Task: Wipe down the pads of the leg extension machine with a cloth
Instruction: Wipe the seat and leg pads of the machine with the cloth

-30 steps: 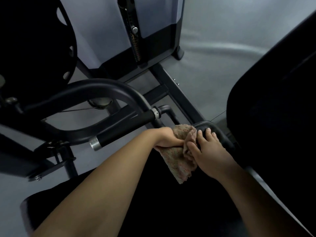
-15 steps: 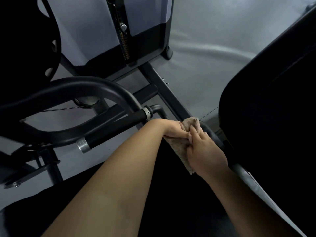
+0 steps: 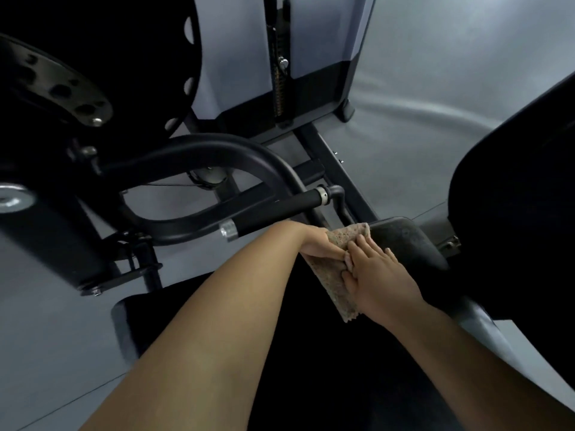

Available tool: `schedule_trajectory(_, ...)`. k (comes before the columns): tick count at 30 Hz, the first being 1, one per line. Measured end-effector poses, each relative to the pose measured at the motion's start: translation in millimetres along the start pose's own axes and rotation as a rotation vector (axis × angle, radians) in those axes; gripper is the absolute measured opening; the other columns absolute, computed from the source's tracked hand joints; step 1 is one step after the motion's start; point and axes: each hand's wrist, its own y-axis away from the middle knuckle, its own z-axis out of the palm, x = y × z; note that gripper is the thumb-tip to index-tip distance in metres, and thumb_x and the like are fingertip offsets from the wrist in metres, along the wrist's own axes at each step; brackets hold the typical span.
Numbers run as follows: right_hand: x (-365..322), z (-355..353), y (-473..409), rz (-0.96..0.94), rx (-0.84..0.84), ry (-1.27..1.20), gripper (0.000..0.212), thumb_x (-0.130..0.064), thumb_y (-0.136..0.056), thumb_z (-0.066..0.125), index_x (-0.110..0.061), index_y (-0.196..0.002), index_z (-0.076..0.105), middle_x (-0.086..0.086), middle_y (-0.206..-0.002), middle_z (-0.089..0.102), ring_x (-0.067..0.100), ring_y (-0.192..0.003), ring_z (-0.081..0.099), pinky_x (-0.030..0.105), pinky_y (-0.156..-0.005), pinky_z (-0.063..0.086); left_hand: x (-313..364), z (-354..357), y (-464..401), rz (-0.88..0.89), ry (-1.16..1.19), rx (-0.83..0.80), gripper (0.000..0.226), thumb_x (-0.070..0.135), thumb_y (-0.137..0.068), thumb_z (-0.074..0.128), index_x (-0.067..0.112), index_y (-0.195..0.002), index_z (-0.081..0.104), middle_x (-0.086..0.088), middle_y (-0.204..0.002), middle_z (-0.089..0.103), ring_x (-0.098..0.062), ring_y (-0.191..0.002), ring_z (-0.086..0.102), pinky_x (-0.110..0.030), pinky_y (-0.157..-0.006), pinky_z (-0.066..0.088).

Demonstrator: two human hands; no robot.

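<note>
A brownish cloth [image 3: 334, 286] hangs between my two hands over the black seat [image 3: 311, 368]. My left hand [image 3: 319, 247] grips its upper left edge, with the fingers hidden under the fabric. From the right, my right hand [image 3: 378, 275] lies against the cloth, fingers and thumb curled into it. The cloth's top corner touches the near end of a black armrest-like pad [image 3: 407, 244]. A large black back pad [image 3: 513, 213] stands to the right.
A black curved frame tube [image 3: 217, 150] and a handle bar with silver collars [image 3: 273, 213] run just left of my hands. The weight stack tower [image 3: 280, 73] stands behind on the grey floor [image 3: 435, 135]. A perforated black cam plate [image 3: 62, 88] fills the upper left.
My right hand has come off the black pad and closed onto the cloth beside my left hand. The cloth is bunched narrower, and my view has shifted slightly.
</note>
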Motion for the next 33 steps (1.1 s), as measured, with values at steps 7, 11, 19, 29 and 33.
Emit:
schedule_trajectory(7,-47,8,14,-0.103,-0.041,-0.014,0.064,-0.044,-0.096,0.036,-0.019,-0.150,0.012,0.002,-0.158,0.010,0.015,-0.146,0.003,0.034,-0.117,0.008,-47,0,40,-0.049,-0.071,-0.006,0.073,0.069,-0.075,0.053,0.022,-0.130,0.044,-0.003,-0.127,0.055,-0.022,-0.106,0.058,-0.036,-0.097,0.045)
schedule_trajectory(11,-79,14,20,-0.159,-0.063,-0.025,0.069,-0.049,-0.095,0.038,-0.021,-0.150,0.010,0.004,-0.159,0.009,0.017,-0.146,0.003,0.034,-0.117,0.005,-75,-1,67,-0.085,-0.111,0.011,0.055,0.055,-0.088,0.048,0.014,-0.124,0.048,-0.004,-0.110,0.057,-0.017,-0.092,0.058,-0.019,-0.074,0.047)
schedule_trajectory(19,-137,22,20,-0.280,-0.062,0.014,0.079,-0.059,-0.090,0.039,-0.020,-0.151,0.006,0.005,-0.159,0.004,0.020,-0.146,-0.003,0.035,-0.118,0.001,-130,-2,114,-0.030,0.067,-0.094,0.052,0.043,-0.097,0.035,0.017,-0.142,0.031,-0.010,-0.138,0.045,-0.014,-0.100,0.052,-0.003,-0.057,0.042)
schedule_trajectory(29,-190,40,27,-0.367,-0.047,-0.028,0.079,-0.058,-0.090,0.041,-0.021,-0.150,0.006,0.002,-0.159,0.004,0.016,-0.146,-0.007,0.035,-0.117,-0.002,-192,18,158,-0.037,0.154,0.238,0.021,0.056,-0.081,0.052,0.037,-0.085,0.060,0.002,-0.109,0.064,-0.016,-0.104,0.059,-0.033,-0.095,0.045)
schedule_trajectory(33,-211,40,24,-0.451,-0.057,0.016,0.076,-0.055,-0.090,0.042,-0.023,-0.150,0.007,-0.001,-0.159,0.005,0.014,-0.145,-0.007,0.036,-0.117,-0.003,-213,34,176,0.031,0.278,0.426,0.023,0.050,-0.085,0.052,0.033,-0.097,0.064,0.006,-0.103,0.065,-0.011,-0.097,0.059,-0.027,-0.087,0.048)
